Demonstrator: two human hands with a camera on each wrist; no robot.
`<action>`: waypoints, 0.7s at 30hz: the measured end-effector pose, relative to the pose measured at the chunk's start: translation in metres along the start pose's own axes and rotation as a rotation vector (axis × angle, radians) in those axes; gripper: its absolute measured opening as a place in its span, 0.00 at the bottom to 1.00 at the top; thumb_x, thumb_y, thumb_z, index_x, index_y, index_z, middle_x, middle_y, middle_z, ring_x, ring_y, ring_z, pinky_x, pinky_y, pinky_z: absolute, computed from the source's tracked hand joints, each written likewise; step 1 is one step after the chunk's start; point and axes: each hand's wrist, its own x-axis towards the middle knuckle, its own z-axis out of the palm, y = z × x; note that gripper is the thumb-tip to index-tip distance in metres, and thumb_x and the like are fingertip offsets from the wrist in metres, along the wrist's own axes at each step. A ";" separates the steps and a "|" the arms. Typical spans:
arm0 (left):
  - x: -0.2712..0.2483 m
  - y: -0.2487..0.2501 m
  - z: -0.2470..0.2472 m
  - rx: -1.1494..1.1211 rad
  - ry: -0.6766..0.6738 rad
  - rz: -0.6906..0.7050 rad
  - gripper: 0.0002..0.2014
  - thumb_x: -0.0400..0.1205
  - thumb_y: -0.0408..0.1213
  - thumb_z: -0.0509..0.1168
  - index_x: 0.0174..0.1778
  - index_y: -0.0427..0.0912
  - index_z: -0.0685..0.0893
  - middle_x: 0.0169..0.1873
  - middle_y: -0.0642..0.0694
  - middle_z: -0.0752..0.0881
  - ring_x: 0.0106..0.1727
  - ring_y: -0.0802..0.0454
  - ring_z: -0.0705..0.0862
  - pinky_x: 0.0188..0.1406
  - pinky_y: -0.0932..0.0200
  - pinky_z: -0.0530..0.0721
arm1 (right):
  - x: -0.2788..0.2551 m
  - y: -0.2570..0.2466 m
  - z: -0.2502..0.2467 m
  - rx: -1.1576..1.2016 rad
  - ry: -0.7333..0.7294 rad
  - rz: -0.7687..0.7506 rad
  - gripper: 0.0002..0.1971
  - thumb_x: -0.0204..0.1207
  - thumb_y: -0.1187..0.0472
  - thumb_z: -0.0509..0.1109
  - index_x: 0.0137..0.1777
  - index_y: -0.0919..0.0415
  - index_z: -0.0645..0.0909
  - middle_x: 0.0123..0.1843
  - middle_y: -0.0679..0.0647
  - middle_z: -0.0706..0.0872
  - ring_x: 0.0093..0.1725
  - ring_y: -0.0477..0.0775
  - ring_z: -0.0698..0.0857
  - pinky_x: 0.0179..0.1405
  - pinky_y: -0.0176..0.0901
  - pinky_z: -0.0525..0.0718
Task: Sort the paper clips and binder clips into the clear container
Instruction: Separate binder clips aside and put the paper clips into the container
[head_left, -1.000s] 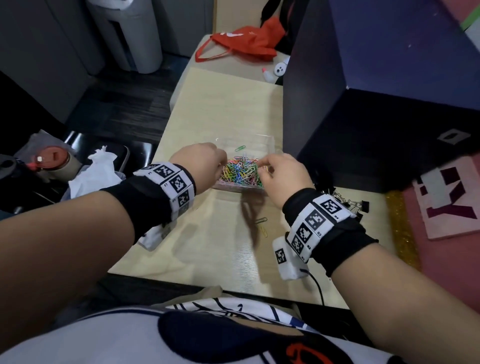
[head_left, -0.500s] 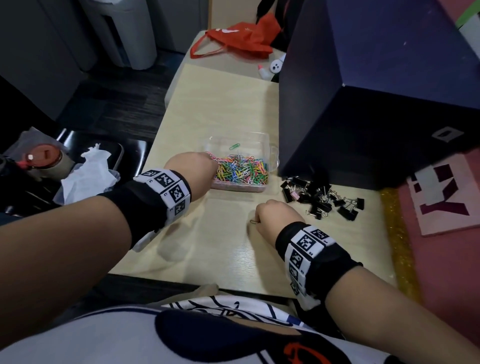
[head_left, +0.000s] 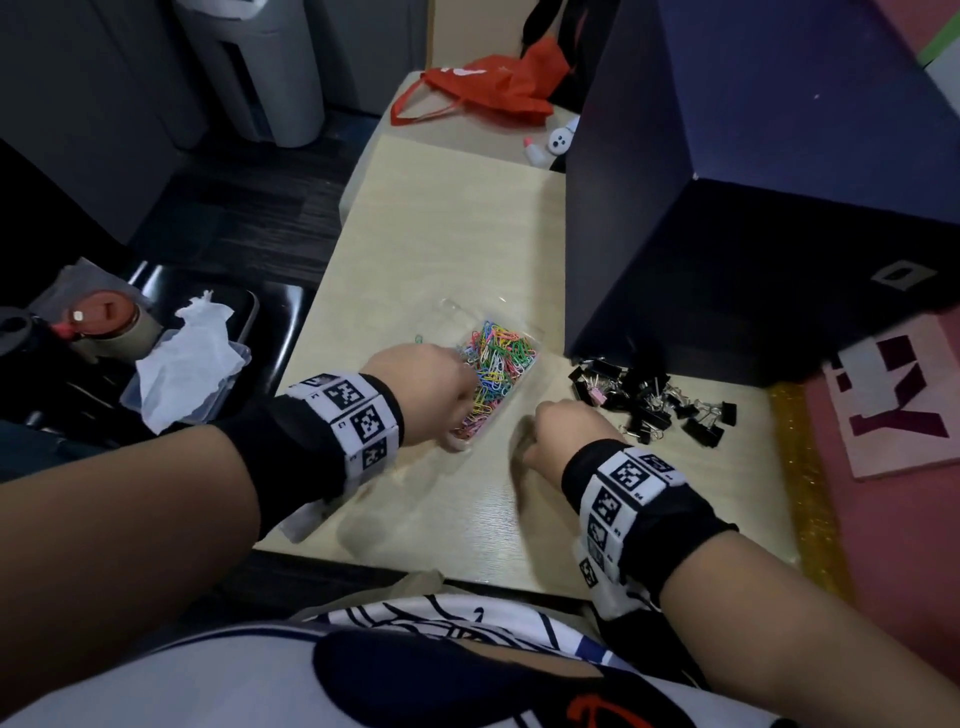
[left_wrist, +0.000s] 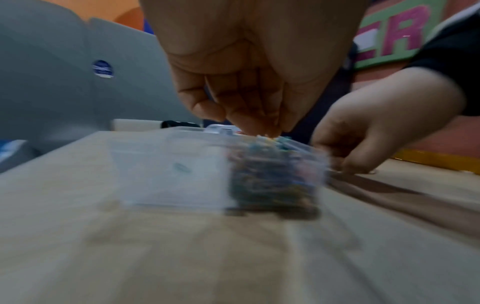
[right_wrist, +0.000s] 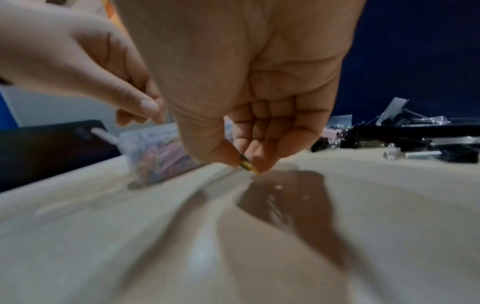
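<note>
**Stray clip pickup beside the half-filled container**

Pale wooden table (head_left: 452, 249) is carrying the work, with a dark blue box (head_left: 753, 197) standing at 2 o'clock and an orange bag (head_left: 488, 88) lying at 12 o'clock on a second surface beyond.

The clear container (head_left: 457, 312) is sitting near table centre. Its right compartment is holding a dense pile of coloured paper clips (head_left: 501, 358); its left compartment is showing what looks like a single clip. The binder clips (head_left: 654, 400) are lying in a loose heap at 3 o'clock of the container, apart from it and not yet sorted.

The left hand (head_left: 421, 395) is working at the container's near edge with fingers bunched downward over the paper clip pile; whether it is pinching anything I cannot tell, as the wrist view is blurred. The right hand (right_wrist: 241, 102) is pinching a small yellowish paper clip (right_wrist: 246, 164) between thumb and fingertips, right at the table surface, at 5 o'clock of the container.

Handling judgement: the clip is looking light, thin and stiff, lying flat on smooth wood, so it is likely sliding rather than lifting. Taking it at one rounded end and tipping it up should be giving purchase. Binder clips are looking bulkier and sprung; their wire handles are likely tangling, so gripping the black bodies seems better.
</note>
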 end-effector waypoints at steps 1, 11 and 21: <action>0.000 -0.007 -0.002 -0.045 0.057 -0.038 0.11 0.82 0.43 0.58 0.50 0.47 0.85 0.50 0.45 0.83 0.52 0.43 0.83 0.46 0.51 0.83 | 0.000 0.001 -0.005 0.030 0.035 0.007 0.14 0.77 0.58 0.64 0.58 0.64 0.80 0.56 0.62 0.85 0.57 0.63 0.84 0.49 0.45 0.79; 0.001 -0.062 0.004 0.021 -0.056 -0.317 0.15 0.83 0.40 0.60 0.64 0.46 0.80 0.59 0.42 0.80 0.58 0.42 0.82 0.54 0.50 0.80 | 0.000 -0.025 -0.039 0.501 0.315 -0.084 0.03 0.71 0.57 0.70 0.41 0.50 0.77 0.45 0.52 0.87 0.48 0.56 0.84 0.50 0.45 0.82; -0.002 -0.039 0.010 0.139 -0.003 -0.239 0.14 0.79 0.43 0.65 0.60 0.59 0.81 0.58 0.46 0.74 0.61 0.43 0.74 0.55 0.47 0.73 | 0.001 -0.016 -0.026 0.470 0.298 -0.056 0.06 0.73 0.62 0.64 0.46 0.50 0.79 0.52 0.53 0.83 0.51 0.55 0.82 0.54 0.46 0.80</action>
